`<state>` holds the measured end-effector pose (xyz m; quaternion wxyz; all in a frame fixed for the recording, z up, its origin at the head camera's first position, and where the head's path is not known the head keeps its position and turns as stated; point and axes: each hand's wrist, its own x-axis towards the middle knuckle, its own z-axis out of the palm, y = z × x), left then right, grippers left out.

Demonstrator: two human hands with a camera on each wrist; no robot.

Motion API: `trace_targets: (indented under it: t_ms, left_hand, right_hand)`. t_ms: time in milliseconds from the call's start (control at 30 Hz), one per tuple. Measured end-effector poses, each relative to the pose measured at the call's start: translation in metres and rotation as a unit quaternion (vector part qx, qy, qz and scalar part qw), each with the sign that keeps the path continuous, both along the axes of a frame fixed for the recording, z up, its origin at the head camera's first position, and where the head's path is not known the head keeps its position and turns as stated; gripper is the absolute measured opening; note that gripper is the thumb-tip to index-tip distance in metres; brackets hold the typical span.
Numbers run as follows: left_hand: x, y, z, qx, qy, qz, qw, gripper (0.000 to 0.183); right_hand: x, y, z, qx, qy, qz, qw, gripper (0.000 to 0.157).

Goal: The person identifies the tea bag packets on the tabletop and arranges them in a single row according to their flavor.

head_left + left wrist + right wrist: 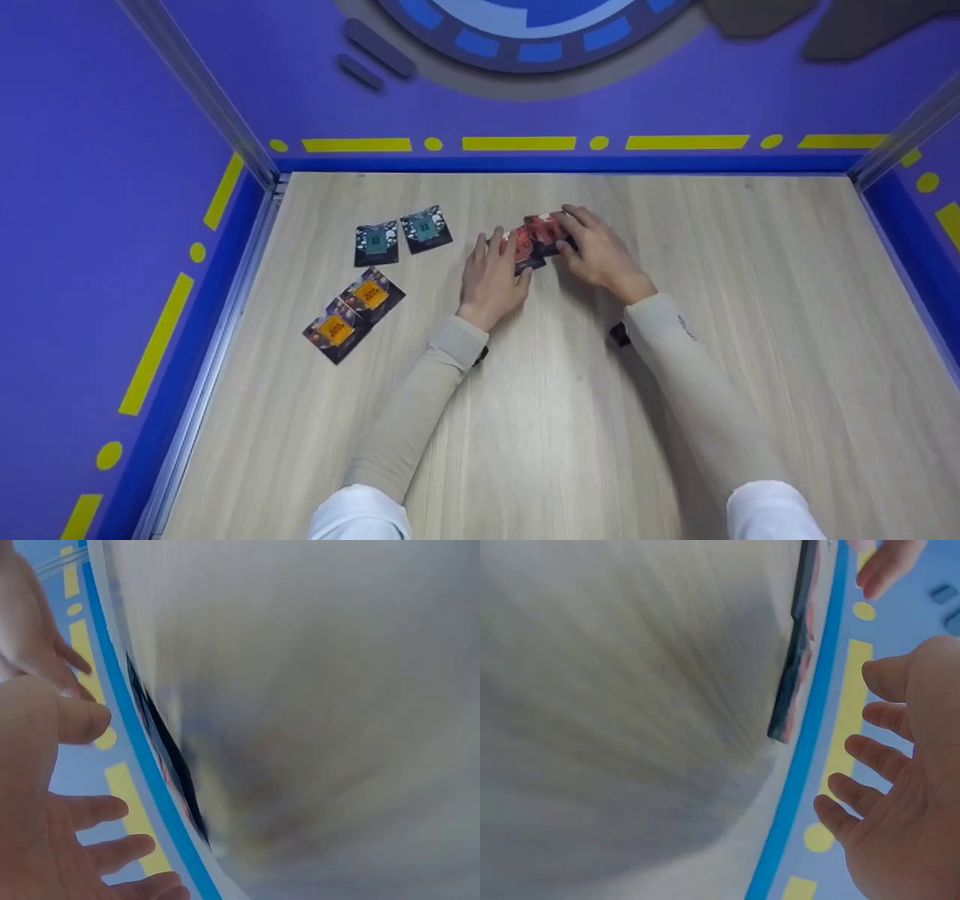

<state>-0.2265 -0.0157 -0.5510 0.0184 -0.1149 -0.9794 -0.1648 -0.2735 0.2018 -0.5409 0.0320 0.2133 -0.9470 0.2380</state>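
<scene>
Two dark-edged cards with red centres lie side by side near the table's back middle, the left red card (523,246) and the right red card (544,231) overlapping in the head view. My left hand (491,281) is over the left one with its fingers spread and partly covers it. At the far right edge of the other card is my right hand (601,253), fingers loosely bent, thumb close to the near side. Both wrist views show relaxed, parted fingers, and the red cards (793,667) appear there as a thin strip on the tabletop.
Two teal cards, the left teal card (376,241) and the right teal card (426,228), lie to the left. Nearer the front are two touching orange cards (335,330). A blue panel (517,112) with yellow marks borders the wooden table (555,435) at the back.
</scene>
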Motion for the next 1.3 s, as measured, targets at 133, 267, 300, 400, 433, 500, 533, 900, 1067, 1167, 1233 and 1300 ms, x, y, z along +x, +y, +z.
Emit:
trace_targets:
  t_ms: [133,267,300,400,433,500,533,900,1067,1167,1233,1300]
  left_hand:
    - [-0.006,0.011,-0.003,-0.010,0.005,0.003,0.9999,0.064]
    - [-0.010,0.020,-0.005,-0.027,0.004,0.011,0.9996,0.060]
    - [-0.011,0.022,-0.005,-0.030,0.004,0.013,0.9994,0.060]
    - [-0.012,0.026,-0.006,-0.050,0.010,0.014,0.9986,0.058]
    - [-0.013,0.027,-0.006,-0.056,0.014,0.014,0.9982,0.058]
    - [-0.013,0.028,-0.007,-0.064,0.015,0.013,0.9977,0.058]
    - [-0.014,0.029,-0.007,-0.069,0.010,0.013,0.9975,0.058]
    - [-0.016,0.036,-0.004,-0.122,-0.047,0.022,0.9912,0.060]
    - [-0.018,0.040,-0.003,-0.143,-0.060,0.033,0.9874,0.061]
    - [-0.019,0.042,-0.001,-0.153,-0.070,0.036,0.9851,0.059]
    - [-0.020,0.042,0.001,-0.159,-0.076,0.034,0.9838,0.059]
    - [-0.021,0.042,0.003,-0.159,-0.078,0.032,0.9836,0.060]
  right_hand:
    - [-0.007,-0.009,-0.003,0.001,-0.024,0.009,1.000,0.051]
    - [-0.012,-0.016,-0.008,0.008,-0.043,0.023,0.999,0.051]
    - [-0.013,-0.017,-0.009,0.011,-0.046,0.025,0.999,0.051]
    - [-0.016,-0.021,-0.013,0.012,-0.041,0.037,0.998,0.052]
    - [-0.017,-0.021,-0.015,0.009,-0.036,0.042,0.998,0.052]
    - [-0.019,-0.023,-0.017,0.001,-0.026,0.057,0.998,0.051]
    - [-0.020,-0.024,-0.018,-0.001,-0.022,0.065,0.998,0.051]
    - [-0.022,-0.028,-0.019,0.042,-0.056,0.055,0.996,0.051]
    - [-0.022,-0.025,-0.016,0.055,-0.066,0.061,0.994,0.051]
    - [-0.021,-0.020,-0.015,0.054,-0.073,0.064,0.994,0.050]
    - [-0.019,-0.016,-0.013,0.049,-0.077,0.062,0.994,0.049]
    - [-0.017,-0.011,-0.011,0.047,-0.076,0.062,0.994,0.048]
